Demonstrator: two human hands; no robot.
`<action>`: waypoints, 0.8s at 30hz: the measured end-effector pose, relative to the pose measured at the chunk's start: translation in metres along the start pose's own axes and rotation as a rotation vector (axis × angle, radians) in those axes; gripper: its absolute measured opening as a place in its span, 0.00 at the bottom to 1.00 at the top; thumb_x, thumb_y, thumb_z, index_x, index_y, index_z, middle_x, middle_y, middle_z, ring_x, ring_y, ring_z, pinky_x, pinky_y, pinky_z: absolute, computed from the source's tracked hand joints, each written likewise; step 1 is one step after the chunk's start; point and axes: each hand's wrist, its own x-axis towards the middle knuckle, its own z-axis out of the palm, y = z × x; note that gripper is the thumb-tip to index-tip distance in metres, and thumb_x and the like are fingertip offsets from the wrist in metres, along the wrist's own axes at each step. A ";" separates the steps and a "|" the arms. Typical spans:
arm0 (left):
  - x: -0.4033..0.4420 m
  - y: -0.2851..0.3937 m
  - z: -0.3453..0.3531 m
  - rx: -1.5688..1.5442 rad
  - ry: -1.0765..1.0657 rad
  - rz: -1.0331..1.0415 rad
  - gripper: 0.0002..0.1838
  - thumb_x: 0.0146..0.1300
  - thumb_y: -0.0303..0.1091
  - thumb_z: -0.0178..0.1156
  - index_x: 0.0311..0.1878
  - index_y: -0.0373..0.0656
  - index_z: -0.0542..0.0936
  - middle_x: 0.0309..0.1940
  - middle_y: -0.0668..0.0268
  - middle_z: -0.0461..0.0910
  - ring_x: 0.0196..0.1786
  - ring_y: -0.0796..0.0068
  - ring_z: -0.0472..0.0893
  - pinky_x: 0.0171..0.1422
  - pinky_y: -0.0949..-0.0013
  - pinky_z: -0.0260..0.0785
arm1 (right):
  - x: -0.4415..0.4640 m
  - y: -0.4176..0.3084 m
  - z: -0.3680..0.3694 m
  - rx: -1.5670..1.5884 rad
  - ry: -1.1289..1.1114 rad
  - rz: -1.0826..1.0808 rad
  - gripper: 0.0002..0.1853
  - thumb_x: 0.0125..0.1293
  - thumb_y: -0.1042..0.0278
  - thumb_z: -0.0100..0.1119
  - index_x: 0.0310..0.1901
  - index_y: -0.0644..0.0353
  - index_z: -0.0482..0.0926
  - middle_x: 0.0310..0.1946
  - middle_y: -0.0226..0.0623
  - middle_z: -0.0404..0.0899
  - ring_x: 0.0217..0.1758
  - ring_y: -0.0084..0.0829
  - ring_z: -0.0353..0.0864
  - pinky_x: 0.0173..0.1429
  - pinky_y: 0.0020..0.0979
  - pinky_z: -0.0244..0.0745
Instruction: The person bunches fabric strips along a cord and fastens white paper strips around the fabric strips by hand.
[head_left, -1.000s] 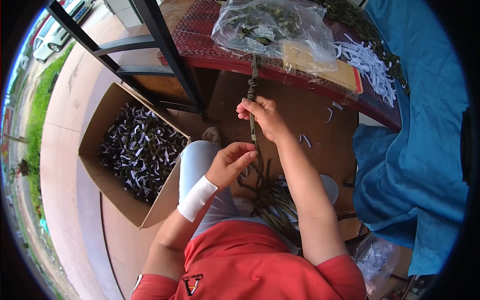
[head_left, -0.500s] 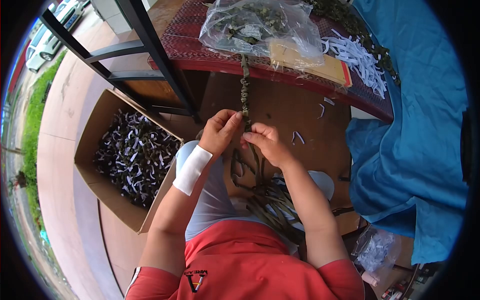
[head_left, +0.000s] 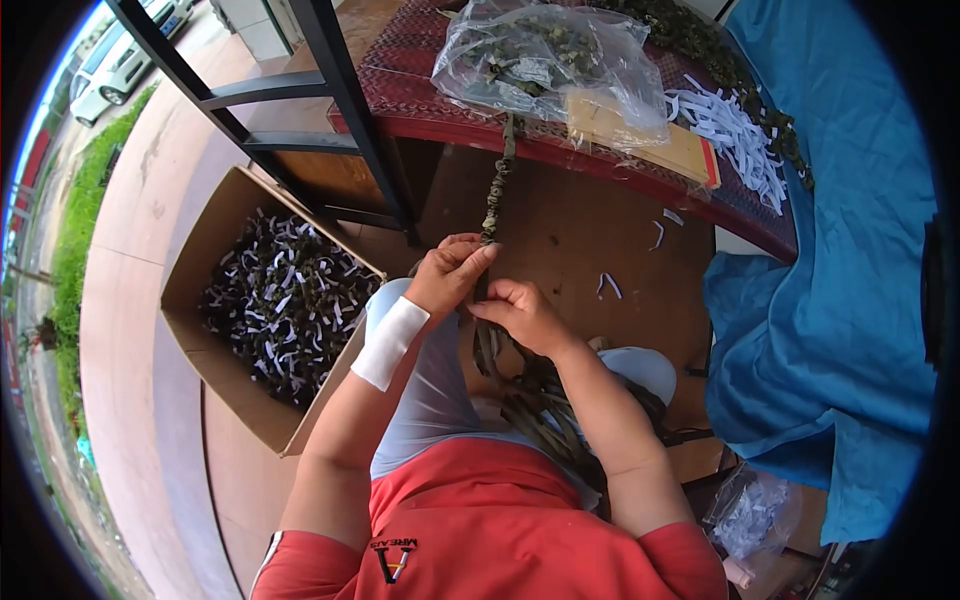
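Note:
A narrow olive-green fabric strap runs from the table's front edge down to my hands, with a bunched, gathered stretch in its upper part. My left hand pinches it just below the gathers, thumb on top. Slightly lower and to the right, my right hand grips the flatter part between thumb and fingers. The strap's tail drops toward a heap of loose green straps by my lap. A white band wraps my left wrist.
A cardboard box of dark green pieces with white strips stands left, beside a black metal frame. On the red table lie a clear plastic bag, a yellowish packet and white strips. Blue cloth hangs right.
Both hands have come slightly closer to my body, still on the strap, which now slants more. The whole view has shifted a little, so the table and box appear further right.

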 end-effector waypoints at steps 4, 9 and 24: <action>-0.042 0.029 0.014 -0.335 0.232 -0.156 0.14 0.64 0.39 0.59 0.44 0.38 0.81 0.36 0.67 0.78 0.49 0.78 0.72 0.54 0.74 0.63 | 0.018 -0.003 -0.002 0.330 0.111 -0.079 0.06 0.61 0.69 0.60 0.35 0.63 0.80 0.29 0.25 0.77 0.35 0.16 0.71 0.44 0.20 0.65; -0.052 0.001 0.010 -0.127 -0.037 -0.207 0.12 0.65 0.38 0.58 0.37 0.38 0.81 0.31 0.75 0.77 0.36 0.89 0.71 0.42 0.82 0.62 | 0.020 -0.005 0.001 0.291 0.143 -0.136 0.12 0.63 0.61 0.60 0.36 0.64 0.80 0.34 0.30 0.78 0.36 0.17 0.73 0.44 0.22 0.68; -0.114 -0.021 -0.078 -0.419 0.281 -0.121 0.20 0.70 0.43 0.50 0.54 0.38 0.75 0.42 0.64 0.79 0.42 0.77 0.79 0.48 0.73 0.70 | -0.003 0.000 0.012 0.615 0.061 -0.026 0.08 0.63 0.66 0.56 0.31 0.62 0.76 0.32 0.36 0.74 0.36 0.28 0.73 0.50 0.36 0.71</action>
